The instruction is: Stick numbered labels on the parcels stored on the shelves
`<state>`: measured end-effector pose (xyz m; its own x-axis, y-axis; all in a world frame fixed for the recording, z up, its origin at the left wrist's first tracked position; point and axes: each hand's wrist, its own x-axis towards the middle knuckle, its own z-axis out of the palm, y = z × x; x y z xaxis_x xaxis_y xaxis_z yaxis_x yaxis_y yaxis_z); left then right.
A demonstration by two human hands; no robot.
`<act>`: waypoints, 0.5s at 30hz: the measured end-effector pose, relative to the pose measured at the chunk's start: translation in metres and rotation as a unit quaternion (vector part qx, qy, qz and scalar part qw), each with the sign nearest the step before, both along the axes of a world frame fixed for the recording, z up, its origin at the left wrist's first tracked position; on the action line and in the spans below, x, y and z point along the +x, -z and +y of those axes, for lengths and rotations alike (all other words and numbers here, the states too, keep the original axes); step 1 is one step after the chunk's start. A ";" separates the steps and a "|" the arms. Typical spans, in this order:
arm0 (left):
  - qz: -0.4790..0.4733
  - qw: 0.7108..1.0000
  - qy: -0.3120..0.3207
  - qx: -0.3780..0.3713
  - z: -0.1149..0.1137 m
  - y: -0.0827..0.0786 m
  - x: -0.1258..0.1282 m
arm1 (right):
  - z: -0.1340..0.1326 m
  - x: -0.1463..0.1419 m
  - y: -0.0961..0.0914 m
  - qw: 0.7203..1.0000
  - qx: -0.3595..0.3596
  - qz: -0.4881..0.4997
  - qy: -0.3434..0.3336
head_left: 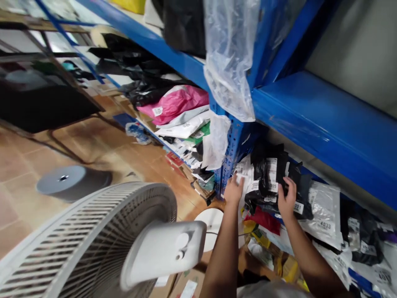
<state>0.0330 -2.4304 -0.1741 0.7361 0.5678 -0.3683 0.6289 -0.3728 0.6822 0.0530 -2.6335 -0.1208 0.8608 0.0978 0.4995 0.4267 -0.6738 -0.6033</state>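
Note:
My left hand [234, 190] reaches to the left end of the lower shelf, beside the blue upright. Its fingers are apart at the edge of a white mailing bag [247, 171]; no firm grip shows. My right hand [287, 196] is spread, with its fingertips against black mailing bags [263, 174] standing in a bunch. White labels on these bags carry printed numbers. Just right of that hand lies a clear-and-white bag marked 4033 [325, 211]. Below the black bags is a red packet [268, 220].
A large white fan [164, 248] stands close on the left, with its round base [211, 219] on the floor. A blue shelf beam [325, 128] crosses above my hands. Plastic film [229, 54] hangs on the upright. Left shelves hold a pink parcel [180, 103]. Cardboard boxes [189, 283] sit below.

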 end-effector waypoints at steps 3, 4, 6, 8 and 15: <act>0.036 0.999 0.030 0.019 0.005 -0.010 0.007 | 0.000 -0.028 0.019 0.996 -0.067 0.030 -0.045; 0.040 0.998 0.035 0.023 0.006 -0.013 0.008 | 0.005 -0.032 0.020 0.991 -0.100 0.047 -0.073; 0.047 0.997 0.046 0.034 0.006 -0.017 0.009 | 0.017 -0.028 0.018 0.981 -0.144 0.087 -0.101; 0.055 0.996 0.057 0.047 0.004 -0.020 0.010 | 0.023 -0.016 0.012 0.976 -0.143 0.127 -0.108; 0.086 0.987 0.111 0.073 0.013 -0.023 0.028 | 0.028 0.013 -0.010 0.975 -0.034 0.216 0.045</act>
<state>0.0614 -2.4171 -0.1511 0.7825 0.4552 -0.4248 0.6221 -0.6014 0.5014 0.0663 -2.6055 -0.1110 0.9961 0.0318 0.0827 0.0790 -0.7414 -0.6664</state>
